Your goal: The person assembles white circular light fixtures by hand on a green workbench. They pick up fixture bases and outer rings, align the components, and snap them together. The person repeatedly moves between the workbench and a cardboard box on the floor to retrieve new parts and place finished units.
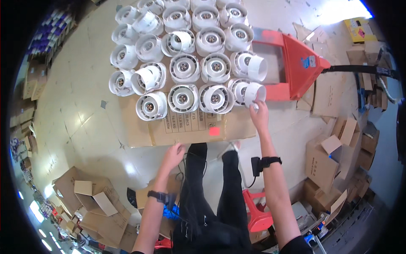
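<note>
Forearms, hands by carton edge

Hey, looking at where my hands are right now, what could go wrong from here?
Your right hand is at a tilted white ring by the right edge of the carton; it might slip off toward the red pallet jack. The white round units stand close together, so a bump could shift neighbours. A dark cord hangs near your left hand and could snag.
</note>
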Action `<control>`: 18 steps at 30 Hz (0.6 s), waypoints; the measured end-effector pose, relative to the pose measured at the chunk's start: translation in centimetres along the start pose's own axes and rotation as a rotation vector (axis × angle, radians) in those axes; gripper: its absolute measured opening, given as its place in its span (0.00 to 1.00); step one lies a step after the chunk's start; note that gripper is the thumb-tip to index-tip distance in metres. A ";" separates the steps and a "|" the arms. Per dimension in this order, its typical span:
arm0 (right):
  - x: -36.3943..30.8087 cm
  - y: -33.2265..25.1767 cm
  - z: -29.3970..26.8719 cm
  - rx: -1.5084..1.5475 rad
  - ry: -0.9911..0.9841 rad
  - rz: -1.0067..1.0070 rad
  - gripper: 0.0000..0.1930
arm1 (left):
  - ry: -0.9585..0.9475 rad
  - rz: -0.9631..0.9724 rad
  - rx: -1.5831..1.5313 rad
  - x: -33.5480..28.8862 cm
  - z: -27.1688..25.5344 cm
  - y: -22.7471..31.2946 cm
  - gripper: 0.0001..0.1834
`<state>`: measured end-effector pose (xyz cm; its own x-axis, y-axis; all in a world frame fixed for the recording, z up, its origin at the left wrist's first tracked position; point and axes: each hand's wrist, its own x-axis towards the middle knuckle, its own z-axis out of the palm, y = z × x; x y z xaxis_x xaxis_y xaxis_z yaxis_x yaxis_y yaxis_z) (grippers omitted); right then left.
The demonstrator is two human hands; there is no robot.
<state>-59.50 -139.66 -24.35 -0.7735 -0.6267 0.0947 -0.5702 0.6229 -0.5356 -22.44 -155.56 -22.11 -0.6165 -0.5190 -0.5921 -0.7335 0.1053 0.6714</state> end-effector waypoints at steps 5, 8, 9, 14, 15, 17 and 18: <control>1.3 -3.5 3.5 0.185 -0.241 0.070 0.13 | -0.010 -0.063 -0.439 8.7 3.7 5.2 0.22; 0.4 -3.8 4.5 0.317 -0.292 0.115 0.13 | 0.069 -0.135 -0.402 12.3 6.3 7.7 0.27; 0.1 -3.9 4.5 0.366 -0.311 0.143 0.13 | 0.112 -0.165 -0.389 13.1 6.8 8.3 0.28; 0.7 -5.3 2.4 0.326 -0.130 0.249 0.14 | 0.187 -0.170 -0.245 16.1 7.5 8.5 0.23; 1.1 -6.0 1.2 0.297 -0.089 0.235 0.15 | 0.210 -0.145 -0.189 16.3 7.4 8.5 0.22; 2.0 -6.8 -0.1 0.223 -0.152 0.173 0.14 | 0.198 -0.213 -0.201 16.3 7.0 8.2 0.22; 2.4 -6.8 -0.3 0.196 -0.174 0.085 0.14 | 0.187 -0.240 -0.207 16.1 6.8 8.5 0.23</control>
<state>-57.58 -145.24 -20.25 -0.7474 -0.6577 -0.0940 -0.4279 0.5848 -0.6891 -40.52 -157.24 -28.98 -0.3567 -0.6560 -0.6652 -0.7660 -0.2023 0.6102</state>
